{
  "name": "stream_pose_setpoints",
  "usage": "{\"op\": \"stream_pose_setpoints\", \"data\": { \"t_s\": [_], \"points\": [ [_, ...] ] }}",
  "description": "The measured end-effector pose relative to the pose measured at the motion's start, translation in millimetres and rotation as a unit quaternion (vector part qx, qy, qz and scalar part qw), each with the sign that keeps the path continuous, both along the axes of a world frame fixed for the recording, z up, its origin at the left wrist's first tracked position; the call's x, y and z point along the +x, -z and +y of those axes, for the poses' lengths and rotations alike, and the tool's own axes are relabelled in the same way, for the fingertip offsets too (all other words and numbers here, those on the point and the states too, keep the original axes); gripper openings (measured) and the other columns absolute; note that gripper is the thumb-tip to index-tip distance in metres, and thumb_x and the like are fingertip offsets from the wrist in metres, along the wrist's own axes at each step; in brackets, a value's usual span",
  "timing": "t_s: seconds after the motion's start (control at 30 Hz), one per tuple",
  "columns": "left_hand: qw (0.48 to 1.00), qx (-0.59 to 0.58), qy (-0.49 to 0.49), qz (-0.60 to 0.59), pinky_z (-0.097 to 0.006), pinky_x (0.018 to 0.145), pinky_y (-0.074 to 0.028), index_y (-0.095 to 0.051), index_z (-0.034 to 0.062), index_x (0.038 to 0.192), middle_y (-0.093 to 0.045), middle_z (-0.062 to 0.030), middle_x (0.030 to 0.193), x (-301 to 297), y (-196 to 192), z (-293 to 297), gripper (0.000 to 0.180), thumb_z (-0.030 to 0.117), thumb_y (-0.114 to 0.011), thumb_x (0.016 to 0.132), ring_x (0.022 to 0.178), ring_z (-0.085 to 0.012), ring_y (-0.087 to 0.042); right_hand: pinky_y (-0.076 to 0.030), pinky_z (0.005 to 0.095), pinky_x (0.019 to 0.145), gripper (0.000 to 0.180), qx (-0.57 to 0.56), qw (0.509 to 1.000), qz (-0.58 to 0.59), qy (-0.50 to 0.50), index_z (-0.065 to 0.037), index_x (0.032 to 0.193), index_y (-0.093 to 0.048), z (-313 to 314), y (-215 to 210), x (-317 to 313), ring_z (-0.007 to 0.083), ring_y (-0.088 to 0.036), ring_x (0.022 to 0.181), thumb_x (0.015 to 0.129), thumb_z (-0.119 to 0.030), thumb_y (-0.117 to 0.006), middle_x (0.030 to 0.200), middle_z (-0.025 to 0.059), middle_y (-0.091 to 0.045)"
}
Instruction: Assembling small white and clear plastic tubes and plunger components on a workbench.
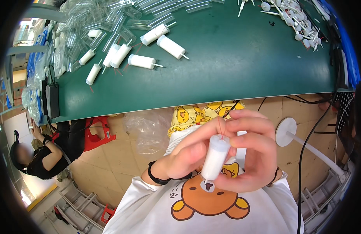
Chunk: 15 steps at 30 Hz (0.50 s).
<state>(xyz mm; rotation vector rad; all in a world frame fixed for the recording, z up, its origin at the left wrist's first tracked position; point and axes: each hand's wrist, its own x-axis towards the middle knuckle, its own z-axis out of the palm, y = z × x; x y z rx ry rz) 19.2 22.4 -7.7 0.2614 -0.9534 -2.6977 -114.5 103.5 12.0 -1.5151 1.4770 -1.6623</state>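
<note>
Above my lap, in front of my shirt, I hold a white cylinder [214,162] with a translucent cap, tilted, its capped end toward the table. Thin red wire loops out of the cap. My left hand [188,154] closes on its left side, with the thumb beside the cylinder and the index finger reaching up near the wire. My right hand [256,150] grips from the right, thumb low by the bottom end and fingertips at the cap. Several like white cylinders [170,46] with thin white sticks and red wires lie on the green table [243,70].
Clear plastic tubes [118,29] are heaped at the table's far left. White discs on sticks [295,23] are piled far right. A black cable [305,148] hangs at right beside a white round-based stand [286,132]. A person [40,156] in black sits at left near a red stool [100,132].
</note>
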Motion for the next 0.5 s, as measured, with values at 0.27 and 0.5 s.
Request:
{"op": "stream_pose_setpoints", "data": {
  "t_s": [0.27,0.5],
  "points": [
    [0.981,-0.125,-0.127,0.071,-0.029,0.079,-0.041,-0.048,0.0027,0.11,-0.051,-0.0086,0.098,3.1,12.4,-14.8,0.043,0.035,-0.061,0.085,0.089,-0.017,-0.051,-0.046,0.0384,0.081,0.039,0.021,0.996,-0.046,-0.078,0.002,0.103,-0.059,-1.2,-1.8,-15.3,0.0293,-0.057,0.091,0.065,-0.003,-0.07,0.106,0.017,-0.056],
    [0.957,-0.212,-0.189,0.064,-0.031,0.081,-0.042,-0.051,0.0019,0.108,-0.05,-0.0113,0.102,5.0,16.4,-21.5,0.038,0.014,-0.069,0.077,0.095,-0.0192,-0.049,-0.049,0.0385,0.075,0.028,0.014,0.997,-0.062,-0.053,0.0,0.094,-0.06,0.3,-1.4,-23.4,0.0261,-0.059,0.083,0.067,0.003,-0.069,0.097,0.0162,-0.058]
  ]
}}
